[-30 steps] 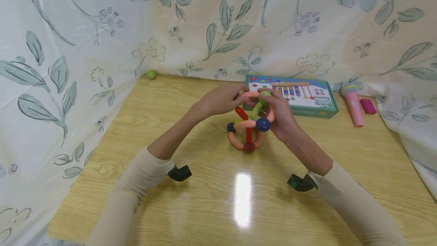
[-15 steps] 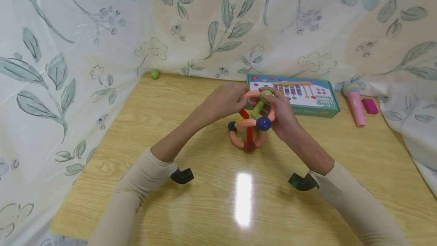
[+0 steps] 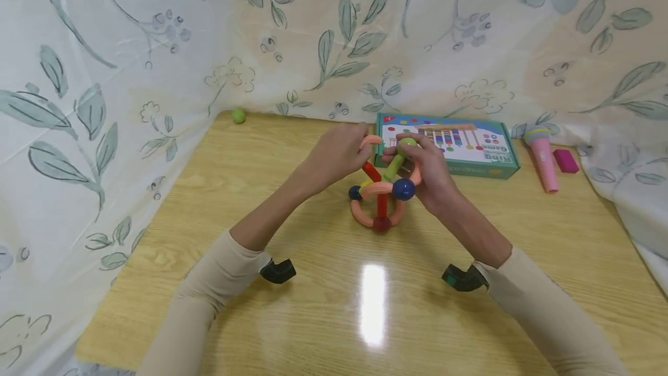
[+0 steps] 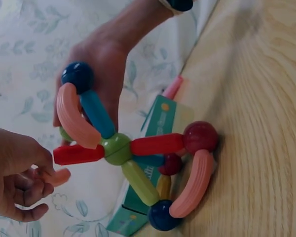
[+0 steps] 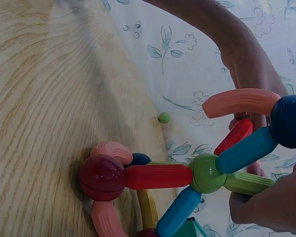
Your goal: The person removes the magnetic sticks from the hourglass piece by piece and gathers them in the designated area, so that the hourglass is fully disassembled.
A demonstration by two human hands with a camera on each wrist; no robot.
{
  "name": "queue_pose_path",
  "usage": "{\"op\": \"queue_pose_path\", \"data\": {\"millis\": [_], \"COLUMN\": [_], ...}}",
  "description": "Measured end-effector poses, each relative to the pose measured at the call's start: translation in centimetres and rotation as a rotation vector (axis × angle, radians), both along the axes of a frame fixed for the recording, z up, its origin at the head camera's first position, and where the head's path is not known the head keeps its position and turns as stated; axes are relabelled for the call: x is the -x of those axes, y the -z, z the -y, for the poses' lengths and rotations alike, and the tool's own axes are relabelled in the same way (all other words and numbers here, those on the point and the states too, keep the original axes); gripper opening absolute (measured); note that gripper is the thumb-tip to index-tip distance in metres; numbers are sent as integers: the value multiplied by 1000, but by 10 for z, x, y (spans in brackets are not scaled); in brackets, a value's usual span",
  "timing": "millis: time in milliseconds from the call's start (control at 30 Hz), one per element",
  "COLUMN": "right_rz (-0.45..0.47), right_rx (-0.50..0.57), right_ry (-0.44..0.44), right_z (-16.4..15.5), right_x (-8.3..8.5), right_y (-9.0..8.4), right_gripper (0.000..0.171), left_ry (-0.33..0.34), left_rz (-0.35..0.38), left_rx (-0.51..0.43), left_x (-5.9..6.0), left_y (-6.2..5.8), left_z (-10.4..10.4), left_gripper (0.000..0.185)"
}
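Note:
A toy structure of coloured rods, pink curved pieces and balls stands on the wooden table. Its dark red ball rests on the tabletop, and a green ball joins the rods at its centre. My right hand grips the upper part around a green ball and green rod. My left hand pinches a loose pink curved piece just left of the top. Another pink curved piece hangs from a blue ball.
A colourful game box lies behind the structure. A pink toy microphone and a pink block sit at the far right. A small green ball lies at the back left corner. Leaf-print cloth walls the table.
The pink curved piece that arched across the top between both hands has come away from the right-hand side; my left hand now holds it slightly left. The right hand stays put.

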State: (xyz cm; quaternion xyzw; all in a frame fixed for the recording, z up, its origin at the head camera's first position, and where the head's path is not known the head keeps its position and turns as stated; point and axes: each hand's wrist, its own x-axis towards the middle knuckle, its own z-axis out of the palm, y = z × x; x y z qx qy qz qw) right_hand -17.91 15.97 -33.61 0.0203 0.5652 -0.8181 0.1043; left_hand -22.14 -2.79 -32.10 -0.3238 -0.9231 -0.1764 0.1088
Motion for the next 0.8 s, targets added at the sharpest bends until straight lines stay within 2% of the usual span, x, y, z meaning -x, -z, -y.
{"op": "queue_pose_path", "data": {"millis": [333, 467, 633, 800], "right_rz": [5, -4, -6, -7], "right_rx": [-4, -19, 0, 7], "right_ry": [0, -4, -4, 1], "right_z": [0, -1, -2, -3], "right_x": [1, 1, 1, 2], "right_y": [1, 1, 2, 3], "right_gripper": [30, 30, 31, 30], "left_ry": [-130, -176, -255, -342], "left_rz": [8, 44, 101, 148], "left_rx": [-19, -24, 2, 18], "left_x": [3, 6, 14, 27], "left_y": [11, 18, 28, 40], "left_z": [16, 27, 46, 74], "left_gripper": [7, 11, 13, 13]}}
